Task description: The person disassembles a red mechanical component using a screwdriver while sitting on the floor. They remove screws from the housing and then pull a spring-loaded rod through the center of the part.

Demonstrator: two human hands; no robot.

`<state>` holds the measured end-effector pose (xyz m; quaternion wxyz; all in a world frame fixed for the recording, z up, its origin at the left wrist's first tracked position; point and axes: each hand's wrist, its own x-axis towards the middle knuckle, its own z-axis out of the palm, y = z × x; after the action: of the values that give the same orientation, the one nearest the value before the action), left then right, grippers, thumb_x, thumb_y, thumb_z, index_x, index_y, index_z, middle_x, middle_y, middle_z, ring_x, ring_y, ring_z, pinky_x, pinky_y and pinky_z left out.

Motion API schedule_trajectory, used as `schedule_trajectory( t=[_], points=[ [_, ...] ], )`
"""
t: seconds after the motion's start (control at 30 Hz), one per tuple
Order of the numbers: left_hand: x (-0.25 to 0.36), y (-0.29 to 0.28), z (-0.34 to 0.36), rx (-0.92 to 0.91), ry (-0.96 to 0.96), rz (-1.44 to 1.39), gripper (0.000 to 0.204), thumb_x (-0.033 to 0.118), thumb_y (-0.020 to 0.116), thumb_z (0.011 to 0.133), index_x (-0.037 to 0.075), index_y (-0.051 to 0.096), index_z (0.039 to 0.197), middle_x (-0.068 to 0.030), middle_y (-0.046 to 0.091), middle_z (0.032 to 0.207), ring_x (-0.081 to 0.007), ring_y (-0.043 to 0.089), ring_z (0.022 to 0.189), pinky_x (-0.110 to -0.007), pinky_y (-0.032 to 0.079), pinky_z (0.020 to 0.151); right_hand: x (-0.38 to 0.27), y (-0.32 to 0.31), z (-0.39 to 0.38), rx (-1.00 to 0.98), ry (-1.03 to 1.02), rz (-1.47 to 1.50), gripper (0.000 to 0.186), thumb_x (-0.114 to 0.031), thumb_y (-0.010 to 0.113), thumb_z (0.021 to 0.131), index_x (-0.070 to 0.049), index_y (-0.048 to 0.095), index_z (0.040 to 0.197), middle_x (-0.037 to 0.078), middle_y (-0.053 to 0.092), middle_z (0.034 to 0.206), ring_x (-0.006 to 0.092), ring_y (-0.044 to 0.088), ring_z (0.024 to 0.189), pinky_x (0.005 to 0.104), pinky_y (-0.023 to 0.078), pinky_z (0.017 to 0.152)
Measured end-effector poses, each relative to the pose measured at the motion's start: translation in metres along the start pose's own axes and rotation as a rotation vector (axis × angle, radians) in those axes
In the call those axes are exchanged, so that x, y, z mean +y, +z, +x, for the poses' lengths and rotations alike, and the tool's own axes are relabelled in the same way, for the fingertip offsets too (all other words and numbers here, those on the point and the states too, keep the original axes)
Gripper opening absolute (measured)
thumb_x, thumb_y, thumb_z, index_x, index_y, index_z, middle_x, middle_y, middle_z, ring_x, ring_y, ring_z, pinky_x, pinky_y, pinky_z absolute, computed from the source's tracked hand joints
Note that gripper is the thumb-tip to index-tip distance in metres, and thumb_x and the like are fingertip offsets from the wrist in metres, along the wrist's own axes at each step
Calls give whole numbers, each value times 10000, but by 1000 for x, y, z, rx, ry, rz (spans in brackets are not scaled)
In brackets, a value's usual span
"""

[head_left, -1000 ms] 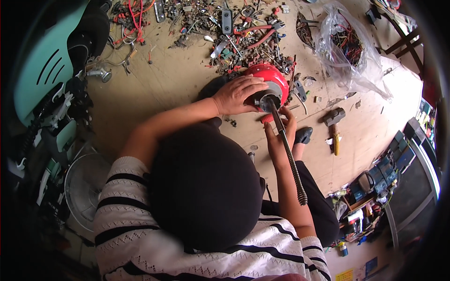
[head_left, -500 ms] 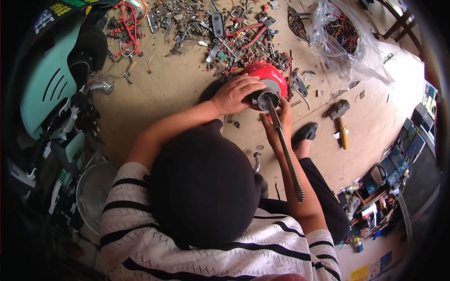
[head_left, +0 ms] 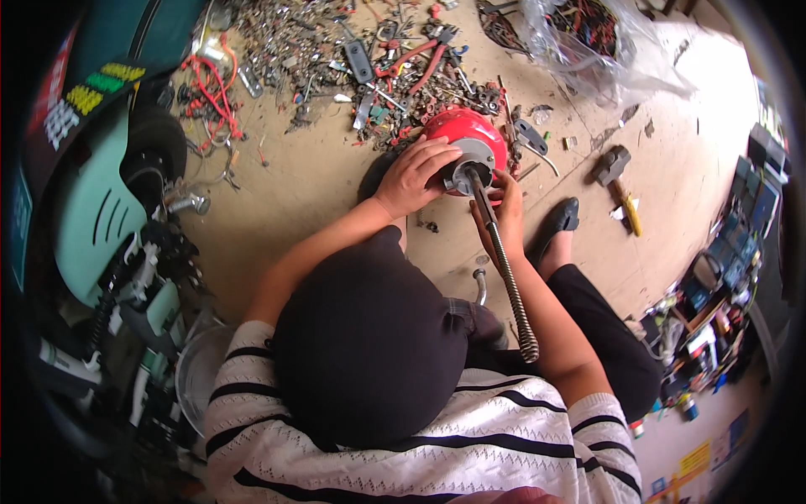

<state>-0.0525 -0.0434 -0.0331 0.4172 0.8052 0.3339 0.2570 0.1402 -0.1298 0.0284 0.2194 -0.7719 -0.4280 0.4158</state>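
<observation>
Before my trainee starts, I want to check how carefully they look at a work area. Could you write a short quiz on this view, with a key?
1. Which yellow-handled tool lies to the right of the right hand?
2. True or false: the fingers of the left hand touch the red-and-grey round part.
3. The metal rod runs from that part toward which edge of the picture?
A. Top
B. Lower
C. Left

Key: 1. The hammer. 2. True. 3. B.
</observation>
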Motion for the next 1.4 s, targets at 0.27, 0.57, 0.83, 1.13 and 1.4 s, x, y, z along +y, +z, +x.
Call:
schedule_trajectory(
  t=[0.27,0.57,0.83,1.13,1.4],
  points=[
    [5,0,2,40,-50,70,861,230,878,706,75,445,1434,-107,487,1440,-329,452,1357,-433,376,1143,10,-3,1,7,85,-106,868,-100,825,697,-47,364,1430,179,475,1374,358,452,1304,416,392,1096],
    [2,-1,0,13,-296,-74,1003,224,876,687,82,333,1519,-161,363,1517,-364,376,1397,-439,357,1144,8,1,9,-26,147,44,955,-88,833,713,-71,280,1492,180,467,1365,277,617,954,395,527,861],
    [-4,10,-12,54,-215,57,997,313,876,711,66,328,1507,-188,371,1506,-395,405,1371,-468,386,1118,26,-3,15,-144,239,96,903,-94,788,769,-51,257,1499,175,548,1297,248,653,834,380,540,794],
    [-6,10,-15,122,-158,160,989,378,848,740,74,309,1512,-204,375,1494,-410,445,1337,-481,428,1076,30,1,4,-151,237,-73,552,-178,758,823,5,466,1253,143,659,855,285,669,767,394,528,712],
    [-9,9,-27,108,-214,138,994,474,812,745,174,282,1530,-185,355,1487,-403,448,1327,-469,430,1084,-12,0,-12,57,-124,-105,634,-117,799,768,-3,474,1300,139,603,1091,239,626,913,362,517,772]
  ],
)
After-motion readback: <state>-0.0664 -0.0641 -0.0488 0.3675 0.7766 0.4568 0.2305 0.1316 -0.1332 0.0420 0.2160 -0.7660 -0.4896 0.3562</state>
